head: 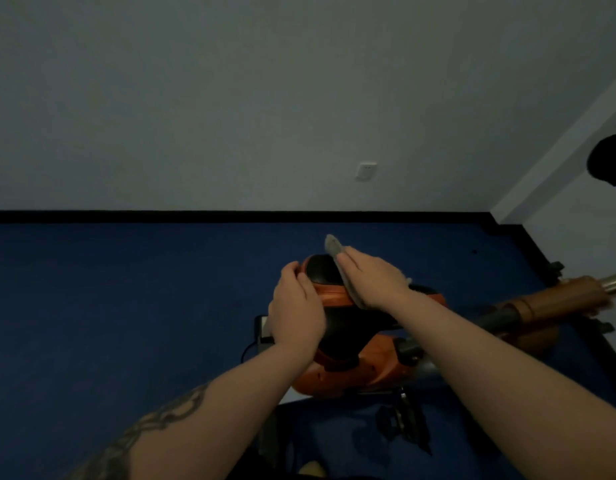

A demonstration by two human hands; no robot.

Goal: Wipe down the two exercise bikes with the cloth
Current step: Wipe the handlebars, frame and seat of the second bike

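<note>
An orange and black exercise bike [365, 372] stands on the blue floor below me. Its black saddle [322, 270] with an orange rim points away from me. My right hand [372, 277] lies flat, fingers straight, pressing a grey cloth [332, 245] onto the saddle's right side; the cloth's far corner sticks out past my fingertips. My left hand [296, 306] grips the saddle's left edge, fingers curled round the rim. The bike's orange frame post [559, 301] with a silver tube runs off to the right. The pedal [403, 420] shows dimly below.
A grey wall with a white socket [366, 170] and black skirting closes the far side. A white wall corner [559, 161] stands at right, with a dark rounded object [609, 162] at the right edge. Blue carpet [126, 289] spreads out to the left.
</note>
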